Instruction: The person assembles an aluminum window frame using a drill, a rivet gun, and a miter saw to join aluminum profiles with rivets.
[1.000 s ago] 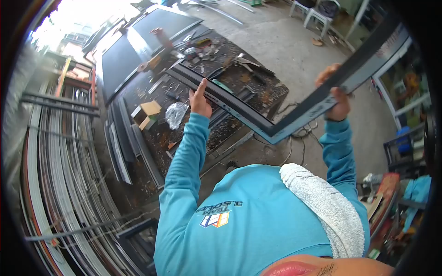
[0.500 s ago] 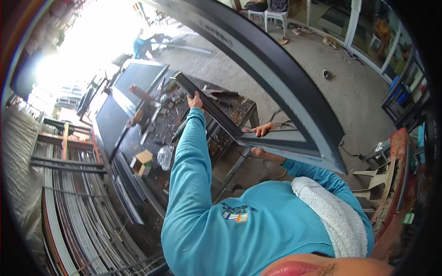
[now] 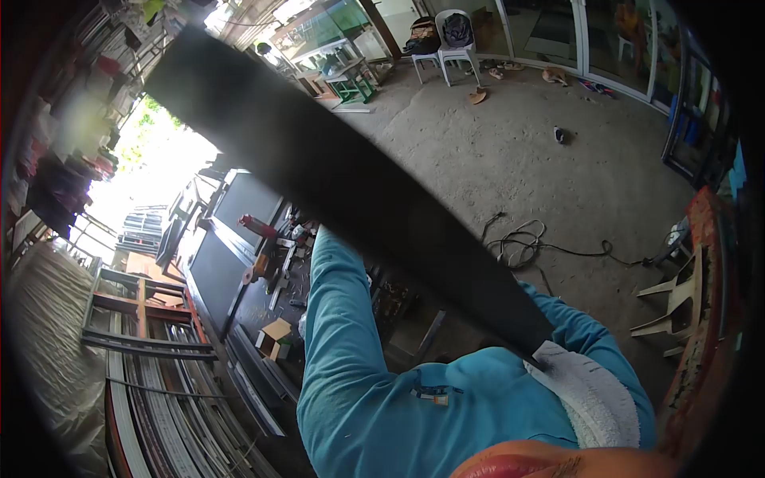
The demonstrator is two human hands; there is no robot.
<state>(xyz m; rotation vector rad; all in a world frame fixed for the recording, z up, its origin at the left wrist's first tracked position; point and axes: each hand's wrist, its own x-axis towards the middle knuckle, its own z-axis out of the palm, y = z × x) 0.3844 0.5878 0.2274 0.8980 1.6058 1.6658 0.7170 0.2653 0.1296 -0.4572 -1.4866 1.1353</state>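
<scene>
A dark metal frame [image 3: 358, 199] is raised close to the camera, and its flat side slants across the view from upper left to my chest. Its near end overlaps the white towel [image 3: 602, 402] on my shoulder. My left arm, in a blue sleeve [image 3: 339, 311], reaches forward and passes behind the frame, which hides the hand. Behind the frame's lower end, my right sleeve [image 3: 586, 331] is bent at the elbow, with that hand also hidden. Beyond my left arm, a workbench holds a red tool [image 3: 256, 225], a yellowish tool [image 3: 256, 268], a small cardboard box [image 3: 276, 338] and dark panels [image 3: 213, 271].
Long metal profiles [image 3: 163, 402] lie at the lower left beside a metal rack [image 3: 143, 303]. A coiled black cable [image 3: 522, 247] is on the concrete floor. A beige plastic chair [image 3: 673, 295] and a rusty red beam [image 3: 705, 239] stand at right. White chairs [image 3: 458, 54] are farther back.
The frame has swung up and nearer the camera, now showing a broad dark side. Both hands, seen gripping it before, have gone out of sight behind it. The view has shifted.
</scene>
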